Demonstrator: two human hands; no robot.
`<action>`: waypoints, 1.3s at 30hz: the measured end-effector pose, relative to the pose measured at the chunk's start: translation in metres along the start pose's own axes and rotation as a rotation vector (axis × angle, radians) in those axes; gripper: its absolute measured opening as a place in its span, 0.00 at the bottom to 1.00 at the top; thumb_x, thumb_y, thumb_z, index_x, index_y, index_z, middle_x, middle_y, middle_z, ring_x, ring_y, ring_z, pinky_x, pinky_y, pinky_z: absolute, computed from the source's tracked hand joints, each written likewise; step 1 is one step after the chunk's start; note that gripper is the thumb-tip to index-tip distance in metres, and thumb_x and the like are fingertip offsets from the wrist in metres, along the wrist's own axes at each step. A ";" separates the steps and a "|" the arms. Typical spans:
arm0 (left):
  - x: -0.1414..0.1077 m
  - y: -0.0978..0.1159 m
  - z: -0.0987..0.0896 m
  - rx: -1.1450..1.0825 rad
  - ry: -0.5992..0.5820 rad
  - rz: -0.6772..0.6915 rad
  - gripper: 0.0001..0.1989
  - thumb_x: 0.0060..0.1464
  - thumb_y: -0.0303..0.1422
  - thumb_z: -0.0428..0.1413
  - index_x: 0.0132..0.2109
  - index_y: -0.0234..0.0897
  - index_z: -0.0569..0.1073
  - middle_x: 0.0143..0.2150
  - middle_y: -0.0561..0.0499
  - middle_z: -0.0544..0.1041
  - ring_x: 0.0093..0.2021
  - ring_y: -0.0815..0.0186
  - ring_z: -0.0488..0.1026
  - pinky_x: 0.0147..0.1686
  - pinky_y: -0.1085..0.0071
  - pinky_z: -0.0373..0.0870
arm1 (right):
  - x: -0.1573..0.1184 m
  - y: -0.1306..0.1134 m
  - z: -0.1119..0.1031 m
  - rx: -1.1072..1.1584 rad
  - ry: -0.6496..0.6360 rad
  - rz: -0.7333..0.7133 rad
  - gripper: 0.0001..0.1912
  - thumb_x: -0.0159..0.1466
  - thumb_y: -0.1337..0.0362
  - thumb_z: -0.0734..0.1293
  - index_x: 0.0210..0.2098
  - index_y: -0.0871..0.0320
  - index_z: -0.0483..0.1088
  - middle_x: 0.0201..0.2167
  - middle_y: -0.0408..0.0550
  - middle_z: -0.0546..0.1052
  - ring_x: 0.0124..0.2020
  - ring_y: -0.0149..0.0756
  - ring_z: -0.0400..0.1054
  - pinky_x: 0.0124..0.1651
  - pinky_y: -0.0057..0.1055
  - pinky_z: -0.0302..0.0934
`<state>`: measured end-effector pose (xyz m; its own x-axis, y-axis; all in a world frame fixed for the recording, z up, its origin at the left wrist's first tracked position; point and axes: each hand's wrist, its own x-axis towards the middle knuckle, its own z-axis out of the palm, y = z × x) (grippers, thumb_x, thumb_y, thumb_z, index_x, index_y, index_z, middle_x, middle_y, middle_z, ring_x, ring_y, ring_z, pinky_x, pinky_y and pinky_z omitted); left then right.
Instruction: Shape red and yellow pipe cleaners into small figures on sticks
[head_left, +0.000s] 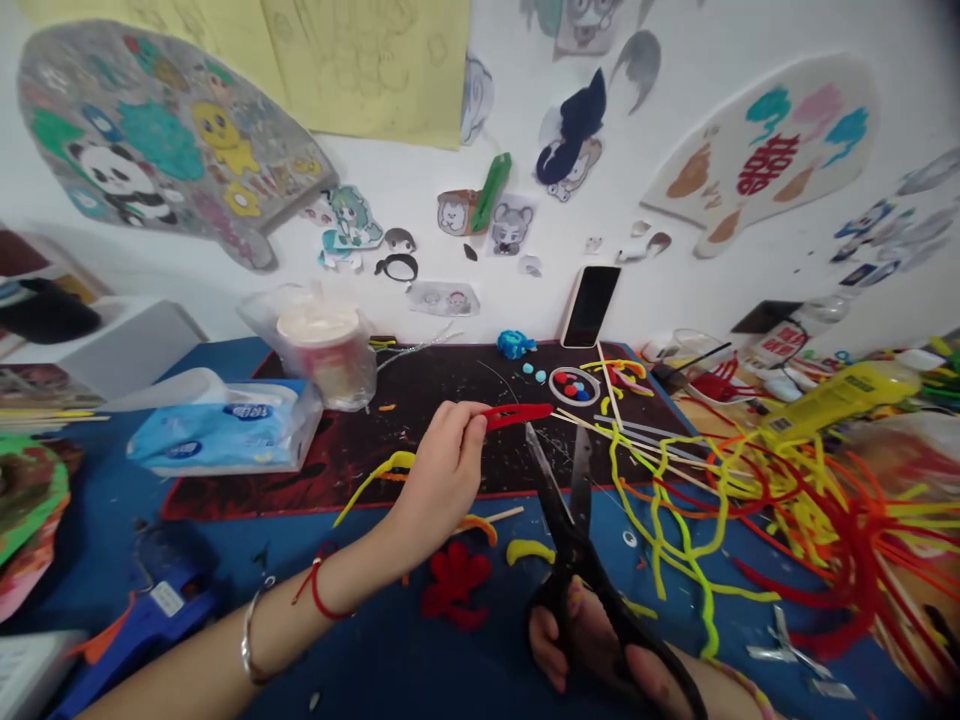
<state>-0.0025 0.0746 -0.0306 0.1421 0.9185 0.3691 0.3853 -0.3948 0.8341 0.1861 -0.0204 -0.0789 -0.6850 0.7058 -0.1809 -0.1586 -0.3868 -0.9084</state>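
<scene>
My left hand (442, 470) is closed in a pinch on a red pipe cleaner (517, 412), bent into a narrow loop that points right. Black-handled scissors (574, 540) are in my right hand (592, 640), fingers through the handles. Their blades stand apart, tips upward, just below the loop's right end. I cannot tell whether a blade touches it. Beneath my hands a red fuzzy flower shape (456, 585) lies on the blue table. Between it and the scissors is a curved yellow fuzzy piece (530, 551).
Yellow, orange and red pipe cleaners (847, 530) pile up at right. A blue glue gun (169, 600) lies at left, below a tissue pack (225, 425). A bagged cup (322, 345) stands behind. A phone (592, 306) leans on the wall, near a small round dish (574, 386).
</scene>
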 end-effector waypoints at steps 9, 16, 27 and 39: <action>-0.009 0.004 0.004 0.107 -0.036 0.188 0.08 0.60 0.26 0.42 0.44 0.36 0.63 0.40 0.48 0.65 0.40 0.67 0.63 0.42 0.71 0.60 | 0.005 0.019 0.009 0.160 -0.096 -0.137 0.28 0.54 0.35 0.53 0.34 0.54 0.57 0.24 0.41 0.58 0.24 0.31 0.53 0.29 0.31 0.49; -0.010 0.005 0.005 0.108 -0.035 0.188 0.08 0.61 0.27 0.41 0.44 0.36 0.62 0.39 0.49 0.65 0.38 0.67 0.63 0.39 0.71 0.61 | -0.002 0.007 0.010 0.197 -0.190 -0.078 0.28 0.54 0.36 0.54 0.34 0.57 0.55 0.24 0.41 0.57 0.23 0.29 0.53 0.30 0.31 0.48; -0.012 0.006 0.005 -0.017 -0.080 0.046 0.10 0.60 0.29 0.42 0.47 0.37 0.63 0.38 0.49 0.69 0.36 0.66 0.66 0.37 0.71 0.62 | 0.000 0.012 0.008 0.185 -0.180 -0.086 0.28 0.54 0.36 0.55 0.33 0.56 0.55 0.22 0.40 0.58 0.21 0.28 0.52 0.28 0.30 0.48; -0.024 -0.021 0.016 0.173 -0.310 0.146 0.16 0.56 0.32 0.48 0.52 0.39 0.65 0.35 0.47 0.71 0.32 0.62 0.68 0.31 0.72 0.60 | -0.001 0.004 0.012 0.277 -0.039 -0.220 0.32 0.54 0.36 0.52 0.37 0.59 0.59 0.25 0.44 0.59 0.26 0.34 0.56 0.33 0.33 0.48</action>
<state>0.0011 0.0612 -0.0634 0.4656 0.8268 0.3156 0.4851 -0.5366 0.6905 0.1779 -0.0292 -0.0776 -0.6391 0.7687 0.0268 -0.4881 -0.3785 -0.7864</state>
